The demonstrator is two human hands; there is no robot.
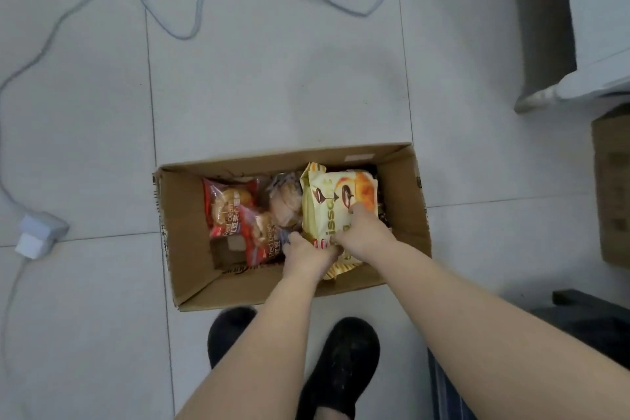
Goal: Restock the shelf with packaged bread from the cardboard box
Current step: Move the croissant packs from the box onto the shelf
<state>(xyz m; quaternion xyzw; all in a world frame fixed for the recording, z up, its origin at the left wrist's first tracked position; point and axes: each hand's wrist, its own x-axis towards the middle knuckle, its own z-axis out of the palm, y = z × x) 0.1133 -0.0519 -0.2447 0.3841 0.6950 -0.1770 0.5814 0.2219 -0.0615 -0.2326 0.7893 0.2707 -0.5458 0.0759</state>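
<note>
Tiled floor [272,85], grey cable [191,3] looping along far edge, white plug [35,239] at left edge. Open cardboard box [402,187] on floor, mid-frame, just beyond two black shoes [341,361]. Inside: yellow croissant bag [327,201] at right, two red bean bread packs [228,208] at left. Both hands reaching in. Right hand [364,232] fingers curled on croissant bag's face; left hand [306,256] gripping its near end.

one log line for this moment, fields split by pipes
stage: picking | both hands grip cream croissant bag | in cardboard box
</note>
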